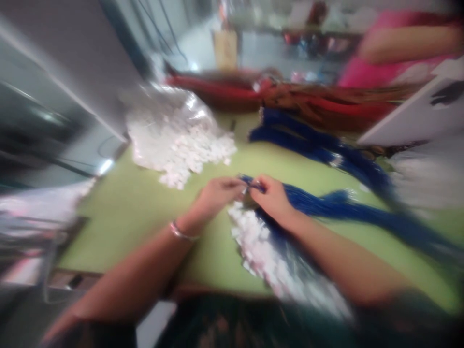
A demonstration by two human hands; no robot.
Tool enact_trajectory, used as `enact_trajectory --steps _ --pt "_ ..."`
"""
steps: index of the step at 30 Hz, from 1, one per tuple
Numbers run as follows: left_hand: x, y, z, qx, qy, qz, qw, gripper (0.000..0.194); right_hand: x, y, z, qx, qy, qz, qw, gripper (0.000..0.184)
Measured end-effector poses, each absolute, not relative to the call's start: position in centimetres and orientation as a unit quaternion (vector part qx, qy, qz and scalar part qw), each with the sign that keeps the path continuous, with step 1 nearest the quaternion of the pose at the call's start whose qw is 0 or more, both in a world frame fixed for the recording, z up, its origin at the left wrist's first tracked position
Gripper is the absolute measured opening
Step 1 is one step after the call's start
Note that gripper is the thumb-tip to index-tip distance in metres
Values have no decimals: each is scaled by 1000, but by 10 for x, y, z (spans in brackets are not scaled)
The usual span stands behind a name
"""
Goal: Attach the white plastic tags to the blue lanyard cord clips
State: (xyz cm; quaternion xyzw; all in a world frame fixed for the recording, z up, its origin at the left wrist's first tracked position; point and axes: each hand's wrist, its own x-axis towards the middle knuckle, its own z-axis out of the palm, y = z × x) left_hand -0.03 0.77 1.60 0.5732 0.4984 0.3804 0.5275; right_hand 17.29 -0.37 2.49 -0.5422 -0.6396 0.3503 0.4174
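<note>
Blue strands point(319, 205) stretch across the green tabletop point(134, 208), one end pinched by the fingertips of the left hand point(223, 191) and right hand point(271, 198), close together; blur hides any smaller part there. Many white pieces point(253, 239) lie loose beside the hands, more by the clear bag point(194, 104), seemingly unused. Whether any strand is finished, I cannot tell.

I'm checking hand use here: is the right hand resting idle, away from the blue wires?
No, the right hand is at the blue wires, its fingers closed near their ends.
</note>
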Motion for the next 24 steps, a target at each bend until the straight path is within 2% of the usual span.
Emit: enact_trajectory --steps 6,11,16,24 --pt "0 8 14 556 508 383 535 20 172 -4 25 -543 -648 334 417 5" --pt "-1 12 9 494 475 384 619 23 172 -4 26 -534 -629 373 424 14" --pt "-1 14 12 398 432 409 699 24 174 -1 23 -567 -603 343 443 15" --pt "1 12 14 403 389 421 713 18 173 -2 23 -555 -626 347 425 16"
